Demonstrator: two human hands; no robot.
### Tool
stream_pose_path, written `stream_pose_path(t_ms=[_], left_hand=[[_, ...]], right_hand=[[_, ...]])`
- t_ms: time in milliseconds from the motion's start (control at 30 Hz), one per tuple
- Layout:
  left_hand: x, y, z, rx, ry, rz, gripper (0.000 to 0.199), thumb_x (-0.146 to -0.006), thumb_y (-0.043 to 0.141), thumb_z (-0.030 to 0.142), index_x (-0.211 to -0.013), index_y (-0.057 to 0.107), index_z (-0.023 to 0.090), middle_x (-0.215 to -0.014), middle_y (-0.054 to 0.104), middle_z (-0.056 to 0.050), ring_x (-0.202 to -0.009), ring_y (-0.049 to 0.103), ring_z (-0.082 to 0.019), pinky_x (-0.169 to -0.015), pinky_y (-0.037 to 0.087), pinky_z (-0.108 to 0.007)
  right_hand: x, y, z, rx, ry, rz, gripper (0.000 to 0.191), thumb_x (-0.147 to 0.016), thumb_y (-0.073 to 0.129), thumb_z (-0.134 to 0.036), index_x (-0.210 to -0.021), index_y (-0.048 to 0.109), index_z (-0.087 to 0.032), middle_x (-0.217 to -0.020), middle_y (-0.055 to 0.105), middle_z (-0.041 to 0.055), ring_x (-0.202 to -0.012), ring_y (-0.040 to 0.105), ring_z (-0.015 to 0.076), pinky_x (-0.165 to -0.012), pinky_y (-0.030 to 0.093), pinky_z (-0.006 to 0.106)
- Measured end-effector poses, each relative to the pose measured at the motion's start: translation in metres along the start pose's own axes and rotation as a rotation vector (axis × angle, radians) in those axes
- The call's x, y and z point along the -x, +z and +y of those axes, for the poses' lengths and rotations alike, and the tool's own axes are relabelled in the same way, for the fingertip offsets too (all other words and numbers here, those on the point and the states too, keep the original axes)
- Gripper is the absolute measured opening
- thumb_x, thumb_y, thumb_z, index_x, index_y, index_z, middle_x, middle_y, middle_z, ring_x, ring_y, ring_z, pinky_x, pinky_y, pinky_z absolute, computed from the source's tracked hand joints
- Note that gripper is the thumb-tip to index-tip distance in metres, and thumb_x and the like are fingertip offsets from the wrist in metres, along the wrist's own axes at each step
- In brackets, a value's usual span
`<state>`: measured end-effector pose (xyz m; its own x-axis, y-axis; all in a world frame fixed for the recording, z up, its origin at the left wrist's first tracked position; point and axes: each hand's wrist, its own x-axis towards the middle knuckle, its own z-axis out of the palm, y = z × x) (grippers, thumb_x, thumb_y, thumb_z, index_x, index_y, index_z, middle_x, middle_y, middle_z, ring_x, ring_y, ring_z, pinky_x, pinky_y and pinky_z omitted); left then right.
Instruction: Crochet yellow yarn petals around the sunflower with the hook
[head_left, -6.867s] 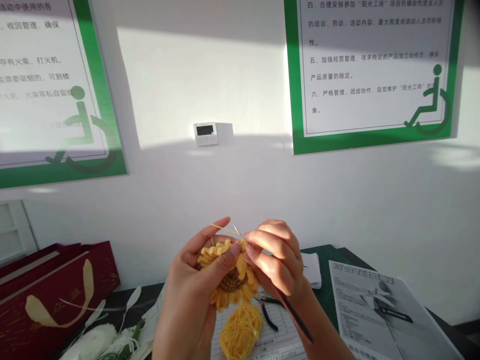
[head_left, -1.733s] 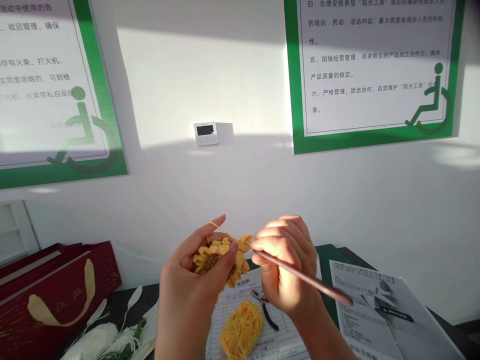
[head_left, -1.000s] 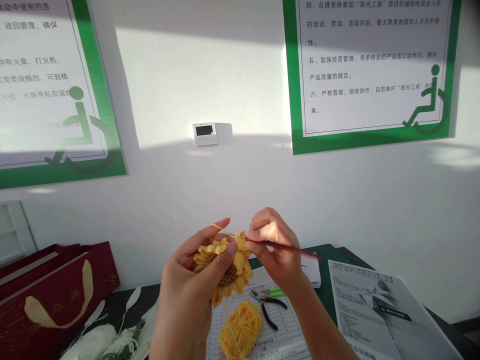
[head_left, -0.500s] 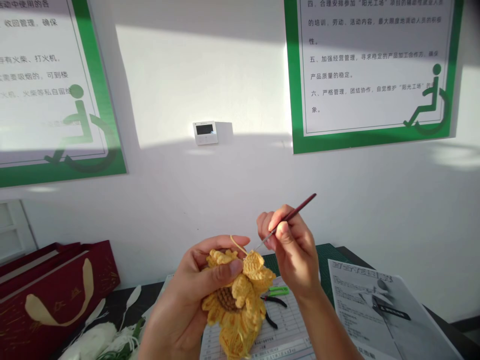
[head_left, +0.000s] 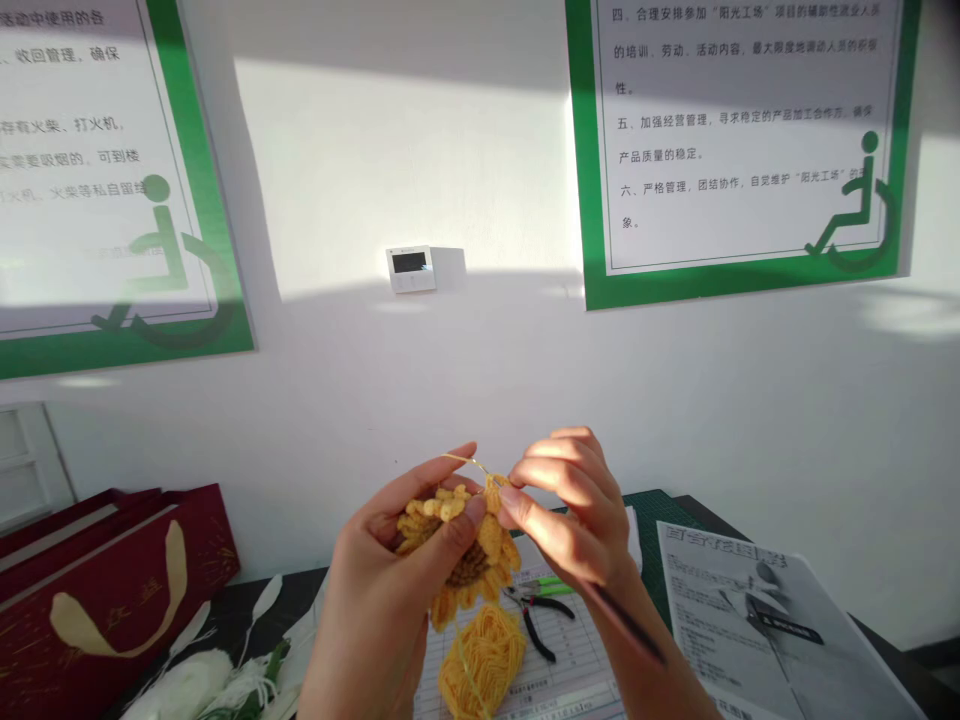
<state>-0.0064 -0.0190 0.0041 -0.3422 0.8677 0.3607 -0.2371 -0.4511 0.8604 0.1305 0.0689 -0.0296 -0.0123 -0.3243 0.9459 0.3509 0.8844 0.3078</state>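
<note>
My left hand [head_left: 382, 570] is shut around a yellow crocheted sunflower [head_left: 469, 565] with a brown centre and several petals. A thin yellow yarn strand [head_left: 466, 461] runs from my left index finger towards the flower's top edge. My right hand [head_left: 570, 510] pinches a crochet hook with a dark red handle [head_left: 628, 624] at that edge. The handle slants down past my wrist, and my fingers hide the hook's tip. Just below the flower lies a yellow yarn ball [head_left: 481, 662], with its strand rising towards the flower.
Green-handled pliers [head_left: 536, 608] rest on a printed form [head_left: 577, 670] beneath my hands. A green cutting mat [head_left: 652, 560] and a printed diagram sheet [head_left: 727, 620] lie to the right. On the left are a dark red bag [head_left: 112, 590] and white fibre [head_left: 180, 690].
The flower has moved up and away from the yarn ball, which shows fully again. My right hand has shifted left to the flower's edge, and the hook's handle has swung from pointing up to pointing down.
</note>
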Motion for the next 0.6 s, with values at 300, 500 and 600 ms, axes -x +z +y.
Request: stream_pose_path(t_ms=[300,500,600], left_hand=[[-0.006,-0.014,0.007,0.078,-0.348,-0.351,0.042,-0.055,0.099,0.022,-0.095,0.087,0.017,-0.078,0.08,-0.008,-0.066,0.075,-0.022,-0.064,0.062,-0.028],[-0.007,-0.016,0.01,0.061,-0.336,-0.383,0.034,-0.051,0.1,0.022,-0.08,0.086,0.014,-0.068,0.077,-0.007,-0.056,0.07,-0.017,-0.056,0.059,-0.023],[-0.007,-0.017,0.009,0.033,-0.276,-0.347,0.029,-0.052,0.1,0.02,-0.077,0.085,0.015,-0.072,0.079,-0.006,-0.059,0.072,-0.017,-0.057,0.058,-0.021]], right_hand=[[-0.004,0.012,-0.01,-0.786,0.509,0.241,0.008,-0.101,0.061,-0.029,-0.094,0.064,-0.025,-0.072,0.062,-0.0011,-0.069,0.06,0.0177,-0.067,0.048,0.036],[-0.012,0.007,-0.017,-1.149,0.899,0.227,0.022,-0.105,0.054,-0.032,-0.086,0.058,-0.021,-0.061,0.047,-0.005,-0.06,0.044,0.0129,-0.061,0.033,0.03],[-0.015,0.011,-0.021,-1.326,1.075,0.204,0.026,-0.103,0.055,-0.031,-0.079,0.055,-0.02,-0.059,0.041,-0.0064,-0.058,0.039,0.0114,-0.06,0.03,0.027]])
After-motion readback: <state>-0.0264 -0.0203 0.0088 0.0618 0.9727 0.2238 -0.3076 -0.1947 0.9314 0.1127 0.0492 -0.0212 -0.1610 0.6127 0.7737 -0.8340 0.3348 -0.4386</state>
